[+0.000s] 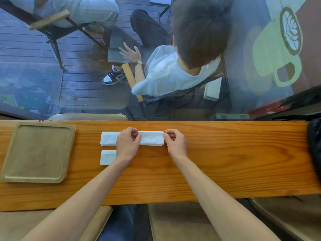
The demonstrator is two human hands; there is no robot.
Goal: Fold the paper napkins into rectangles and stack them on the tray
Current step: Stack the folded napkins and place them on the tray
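A long white paper napkin [151, 138], folded into a narrow strip, lies across the far part of the wooden counter [225, 162]. My left hand [128, 143] pinches it near its middle, and my right hand [174, 140] pinches its right end. A second folded white napkin [107, 157] lies just in front of the strip, partly hidden under my left wrist. The wooden tray [37, 152] sits at the left with nothing on it.
A window runs along the counter's far edge; behind it two people sit on chairs on a wooden deck. A black bag [315, 141] rests at the counter's right end. Cushioned stools stand below the near edge.
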